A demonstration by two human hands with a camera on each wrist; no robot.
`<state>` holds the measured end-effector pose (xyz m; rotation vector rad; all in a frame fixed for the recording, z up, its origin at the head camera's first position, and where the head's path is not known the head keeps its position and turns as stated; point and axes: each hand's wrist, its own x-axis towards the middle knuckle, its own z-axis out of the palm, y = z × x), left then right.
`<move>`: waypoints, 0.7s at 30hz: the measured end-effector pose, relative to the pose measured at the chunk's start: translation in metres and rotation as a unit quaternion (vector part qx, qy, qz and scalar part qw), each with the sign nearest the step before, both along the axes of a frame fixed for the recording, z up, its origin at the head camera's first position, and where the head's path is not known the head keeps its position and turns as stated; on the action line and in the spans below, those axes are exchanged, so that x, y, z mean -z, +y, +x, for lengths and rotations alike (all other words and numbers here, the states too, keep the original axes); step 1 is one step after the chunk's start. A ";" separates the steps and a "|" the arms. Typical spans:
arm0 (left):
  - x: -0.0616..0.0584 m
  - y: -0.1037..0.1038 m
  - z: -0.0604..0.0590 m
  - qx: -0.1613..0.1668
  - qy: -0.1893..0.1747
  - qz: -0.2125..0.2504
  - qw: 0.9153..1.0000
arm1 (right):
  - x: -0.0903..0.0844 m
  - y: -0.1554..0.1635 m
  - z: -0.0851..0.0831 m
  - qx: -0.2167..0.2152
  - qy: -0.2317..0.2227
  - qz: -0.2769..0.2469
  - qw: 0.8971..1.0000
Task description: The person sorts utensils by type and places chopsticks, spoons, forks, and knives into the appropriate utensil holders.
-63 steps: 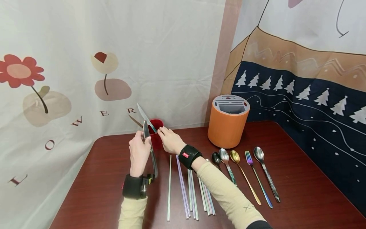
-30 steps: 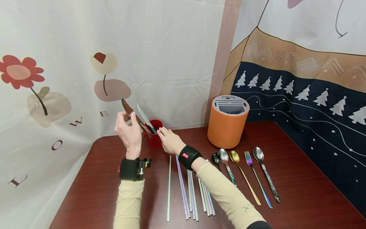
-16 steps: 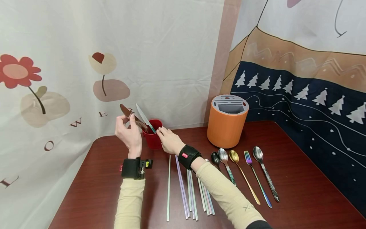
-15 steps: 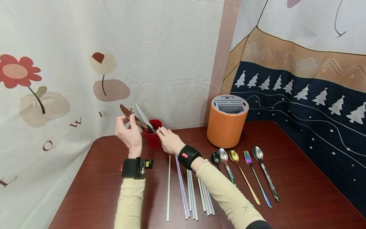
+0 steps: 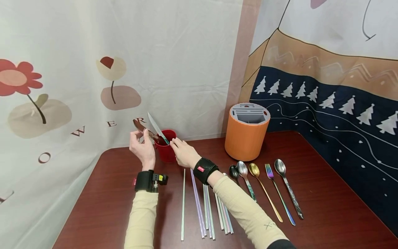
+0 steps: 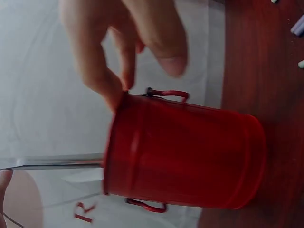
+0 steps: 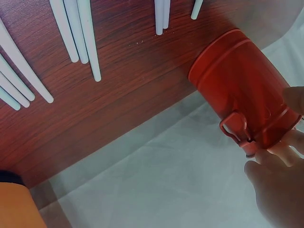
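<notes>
Head view — left grip (image 5: 142,147) pinching a brown-handled knife (image 5: 146,129) (tip in red cup (image 5: 167,151)) — right grip (image 5: 184,152) curled on the rim.

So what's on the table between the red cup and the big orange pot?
Nothing. In the head view the dark wood table is bare between the red cup and the orange pot.
</notes>
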<state>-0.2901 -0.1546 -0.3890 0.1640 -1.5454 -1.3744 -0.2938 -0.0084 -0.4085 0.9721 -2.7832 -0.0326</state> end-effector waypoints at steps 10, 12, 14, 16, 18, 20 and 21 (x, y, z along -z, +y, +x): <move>0.020 -0.002 -0.009 0.032 -0.032 0.022 0.999 | 0.000 0.000 0.000 -0.003 0.002 -0.007 1.000; 0.023 -0.002 -0.011 0.029 -0.038 0.026 0.999 | 0.000 0.000 0.000 -0.001 0.000 -0.005 1.000; 0.025 -0.002 -0.012 0.024 -0.047 0.027 0.998 | 0.000 -0.001 0.000 0.000 -0.002 -0.006 1.000; 0.021 0.001 -0.006 0.024 -0.053 0.026 0.998 | 0.000 -0.001 0.000 0.000 -0.002 -0.005 1.000; 0.019 0.002 -0.003 0.034 -0.057 0.025 0.997 | 0.000 -0.001 0.000 -0.001 0.000 -0.005 1.000; 0.022 0.001 -0.003 0.046 -0.066 0.024 0.997 | 0.000 -0.001 0.001 -0.002 0.002 -0.005 1.000; 0.024 0.001 -0.003 0.054 -0.068 0.026 0.996 | 0.000 -0.001 0.001 -0.002 0.003 -0.004 1.000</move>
